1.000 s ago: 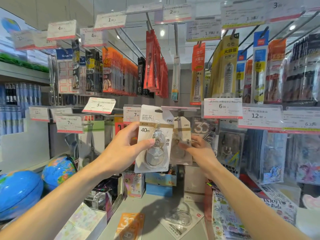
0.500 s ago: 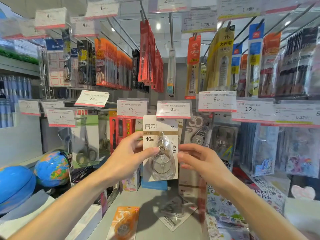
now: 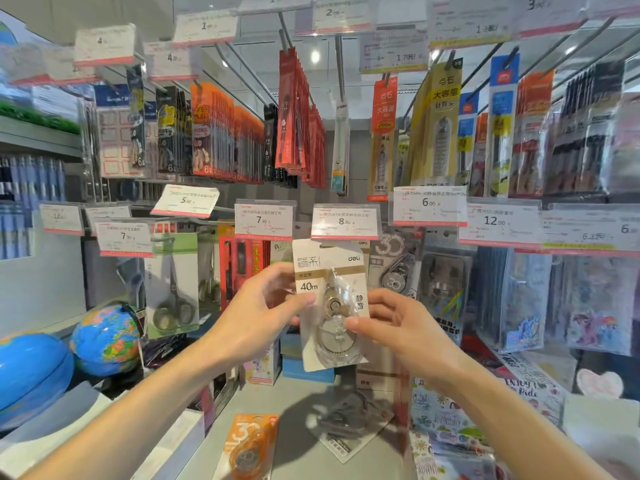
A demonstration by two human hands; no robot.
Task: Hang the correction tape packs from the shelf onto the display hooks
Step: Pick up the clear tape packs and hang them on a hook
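A white correction tape pack, marked 40m and with a clear blister, hangs upright with its top just under the 8.00 price tag; the display hook itself is hidden behind the tag. My left hand pinches the pack's left edge, thumb on the front. My right hand is at the pack's right side, and its loosely curved fingers touch the blister with a fingertip. On the grey shelf below, an orange pack and a white pack lie flat.
Other tape packs hang on the hook to the right, scissors to the left. Rows of pens hang on long hooks overhead. Blue globes sit at the left and printed boxes at the right of the shelf.
The pack came down from a raised, tilted position to hang straight under the 8.00 tag. My right hand left the back pack and moved to the front pack's blister.
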